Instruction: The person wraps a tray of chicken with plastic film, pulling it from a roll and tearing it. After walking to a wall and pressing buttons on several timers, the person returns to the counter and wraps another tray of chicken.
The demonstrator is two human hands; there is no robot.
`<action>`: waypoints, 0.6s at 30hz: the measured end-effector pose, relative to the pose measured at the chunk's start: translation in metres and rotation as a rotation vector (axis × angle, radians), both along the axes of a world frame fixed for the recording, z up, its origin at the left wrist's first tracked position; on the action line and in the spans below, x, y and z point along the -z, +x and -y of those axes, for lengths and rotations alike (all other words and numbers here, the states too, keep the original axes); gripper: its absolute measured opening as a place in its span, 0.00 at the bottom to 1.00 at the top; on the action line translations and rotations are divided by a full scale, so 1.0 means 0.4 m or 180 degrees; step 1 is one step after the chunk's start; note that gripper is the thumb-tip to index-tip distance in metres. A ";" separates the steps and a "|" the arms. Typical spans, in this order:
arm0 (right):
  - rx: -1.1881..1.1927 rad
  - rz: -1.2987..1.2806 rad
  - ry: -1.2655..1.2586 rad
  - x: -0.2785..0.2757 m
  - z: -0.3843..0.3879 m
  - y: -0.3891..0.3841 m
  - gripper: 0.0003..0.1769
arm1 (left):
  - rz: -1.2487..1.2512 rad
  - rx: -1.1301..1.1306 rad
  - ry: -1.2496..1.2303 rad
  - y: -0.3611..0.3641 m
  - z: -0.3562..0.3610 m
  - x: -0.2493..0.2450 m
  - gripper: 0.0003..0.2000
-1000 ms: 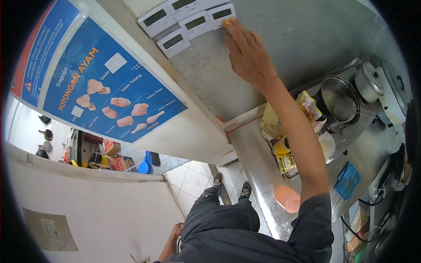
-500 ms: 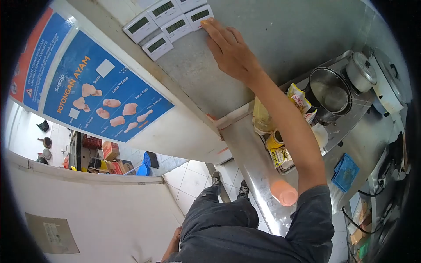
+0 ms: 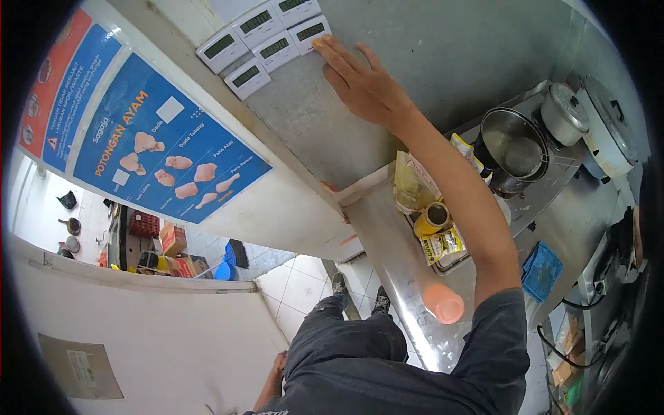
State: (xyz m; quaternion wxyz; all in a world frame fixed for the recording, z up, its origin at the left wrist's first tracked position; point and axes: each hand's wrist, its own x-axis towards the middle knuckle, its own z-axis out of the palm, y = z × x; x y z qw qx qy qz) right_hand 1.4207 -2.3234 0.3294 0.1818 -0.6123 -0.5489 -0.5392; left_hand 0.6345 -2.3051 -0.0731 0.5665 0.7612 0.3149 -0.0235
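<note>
My right hand (image 3: pixel 363 79) reaches up to the metal wall, its fingers partly spread and holding nothing. A fingertip touches the lower edge of a white digital timer (image 3: pixel 310 34), the right one of the middle row. Several similar timers sit close around it, among them a lower one (image 3: pixel 247 78) and an upper one (image 3: pixel 256 23). Down beside my hip is my left hand (image 3: pixel 279 363), close to the white wall or panel; its fingers are mostly hidden.
A blue chicken-cuts poster (image 3: pixel 166 138) hangs left of the timers. On the steel counter (image 3: pixel 394 277) stand an orange cup (image 3: pixel 443 304), a yellow can (image 3: pixel 432 218), packets, a dark pot (image 3: pixel 515 149) and a lidded pot (image 3: pixel 567 111). A blue cloth (image 3: pixel 541 272) lies nearer the right.
The view has shifted slightly. My right hand's fingers have spread a little more, with a fingertip still at the same timer. My left hand stays by my hip.
</note>
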 end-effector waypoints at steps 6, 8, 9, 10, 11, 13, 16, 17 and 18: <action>-0.0080 -0.0109 -0.0001 -0.006 -0.023 0.009 0.06 | -0.1471 -0.1055 -0.0107 0.077 0.061 -0.074 0.25; -0.0111 -0.0047 -0.0039 -0.005 -0.004 0.008 0.06 | -0.1528 -0.0983 -0.0071 0.066 0.063 -0.067 0.24; -0.0141 0.0013 -0.0080 -0.006 0.005 0.007 0.06 | -0.1566 -0.0952 -0.0065 0.059 0.062 -0.062 0.24; -0.0138 0.0019 -0.0074 -0.009 0.008 0.006 0.06 | -0.1597 -0.0925 -0.0042 0.053 0.061 -0.057 0.24; -0.0104 0.0027 -0.0105 -0.010 0.009 0.004 0.06 | -0.1627 -0.0900 -0.0032 0.046 0.061 -0.051 0.23; -0.0081 0.0023 -0.0144 -0.004 -0.001 0.004 0.05 | -0.1654 -0.0863 -0.0011 0.033 0.059 -0.045 0.23; -0.0159 -0.0165 0.0063 0.009 -0.025 -0.002 0.05 | -0.1698 -0.0770 0.0034 0.019 0.053 -0.028 0.22; -0.0144 -0.0130 0.0048 0.010 -0.020 -0.001 0.05 | -0.1702 -0.0724 0.0062 0.019 0.050 -0.020 0.22; -0.0119 -0.0078 0.0047 0.002 -0.012 0.002 0.05 | -0.1716 -0.0690 0.0078 0.026 0.041 -0.023 0.22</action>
